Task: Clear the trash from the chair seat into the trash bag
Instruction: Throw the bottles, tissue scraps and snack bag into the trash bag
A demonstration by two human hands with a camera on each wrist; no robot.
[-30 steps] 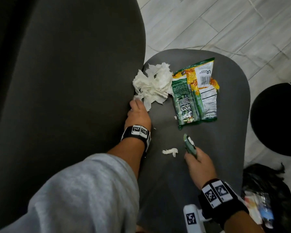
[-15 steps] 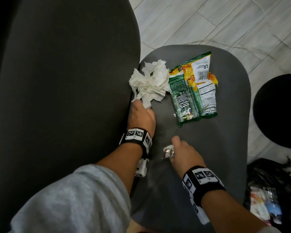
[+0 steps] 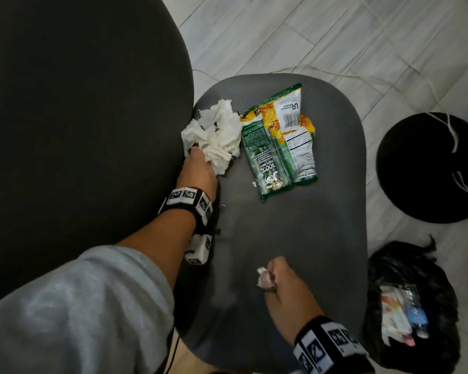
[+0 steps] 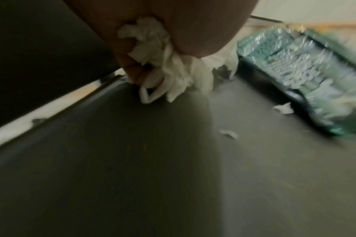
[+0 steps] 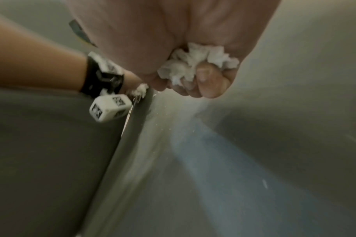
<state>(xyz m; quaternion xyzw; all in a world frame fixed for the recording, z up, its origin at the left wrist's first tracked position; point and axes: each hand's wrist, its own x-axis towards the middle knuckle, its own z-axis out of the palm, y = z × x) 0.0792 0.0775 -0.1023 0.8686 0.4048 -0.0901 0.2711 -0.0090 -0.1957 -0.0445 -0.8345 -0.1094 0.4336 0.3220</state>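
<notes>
"What could have gone wrong?"

"The right hand (image 3: 285, 286) was curled tight round a small tissue wad (image 5: 195, 65), low over the front of the chair seat (image 3: 322, 233). I think soft bits could have slipped out on the way to the trash bag (image 3: 411, 300), which sat on the floor just beside the seat, to that hand's right."

"And the other hand?"

"The left hand (image 3: 197, 171) had its fingers bunched on the near edge of the big crumpled tissue (image 3: 216, 136), by the chair back (image 3: 79, 130). Thin paper might have torn. Tiny scraps (image 4: 228, 133) lay close by. The green snack wrapper (image 3: 278, 141) lay flat just past the tissue, and no hand touched it."
</notes>
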